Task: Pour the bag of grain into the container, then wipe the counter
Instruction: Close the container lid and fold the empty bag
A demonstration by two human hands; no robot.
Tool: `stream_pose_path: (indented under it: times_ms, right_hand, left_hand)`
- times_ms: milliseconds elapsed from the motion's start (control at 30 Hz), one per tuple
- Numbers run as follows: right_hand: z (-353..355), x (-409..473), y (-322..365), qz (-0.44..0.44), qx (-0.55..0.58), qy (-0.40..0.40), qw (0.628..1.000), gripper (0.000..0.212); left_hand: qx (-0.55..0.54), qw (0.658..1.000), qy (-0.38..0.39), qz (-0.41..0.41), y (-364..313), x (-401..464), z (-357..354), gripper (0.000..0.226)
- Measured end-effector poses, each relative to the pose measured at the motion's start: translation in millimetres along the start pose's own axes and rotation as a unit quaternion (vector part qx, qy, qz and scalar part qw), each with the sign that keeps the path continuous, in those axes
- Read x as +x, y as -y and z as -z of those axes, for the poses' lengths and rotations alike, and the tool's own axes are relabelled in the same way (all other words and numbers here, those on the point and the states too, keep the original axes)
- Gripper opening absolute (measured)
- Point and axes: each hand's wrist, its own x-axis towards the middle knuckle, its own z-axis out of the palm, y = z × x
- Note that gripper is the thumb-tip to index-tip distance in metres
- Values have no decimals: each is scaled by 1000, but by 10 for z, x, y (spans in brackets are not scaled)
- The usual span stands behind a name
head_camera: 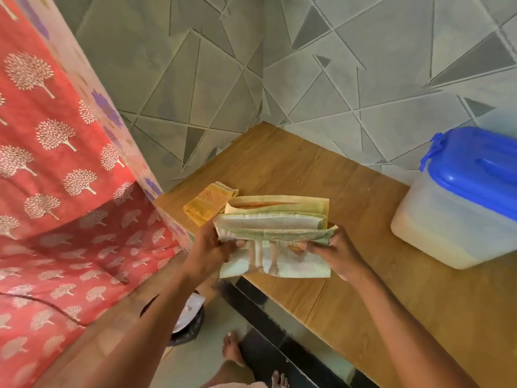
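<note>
Bag (275,236) lay flat, folded, long axis left-right over desk (349,275) edge; left hand (208,252) grip and right hand (334,254) grip pinched opposite ends

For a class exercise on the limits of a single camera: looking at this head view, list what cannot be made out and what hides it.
- Bag: folded flat, held by left hand and right hand; the print is too blurred to read.
- Container: cut off by the right edge; the blue lid hides its top.
- Cloth: partly behind the bag.
- Bin on the floor: mostly hidden by the left arm.
</note>
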Motion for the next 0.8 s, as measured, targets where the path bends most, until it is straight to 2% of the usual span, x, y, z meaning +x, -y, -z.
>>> stream_pose_path:
  times_ms: [200, 300, 467, 600, 800]
  right_hand:
    - [-680, 56, 47, -28, -13, 35, 999, 38]
    - [-1067, 105, 12, -51, -5, 43, 998, 36]
    - [-1828, 201, -147, -68, -9, 30, 997, 34]
    - [-2470, 289, -565, -106, -31, -28, 993, 18]
    - [-3449, 547, -1437, -206, -42, -85, 974, 25]
  left_hand:
    - [10, 995, -82, 58, 252, -373, 559, 34]
    - [-28, 987, -126, 95, 341, -597, 859, 31]
    - [-119, 966, -156, 167, 677, -904, 1517, 25]
    - [-135, 941, -217, 223, 1196, -1086, 2067, 22]
    - [-76, 911, -243, 323, 2419, -1219, 2669, 10]
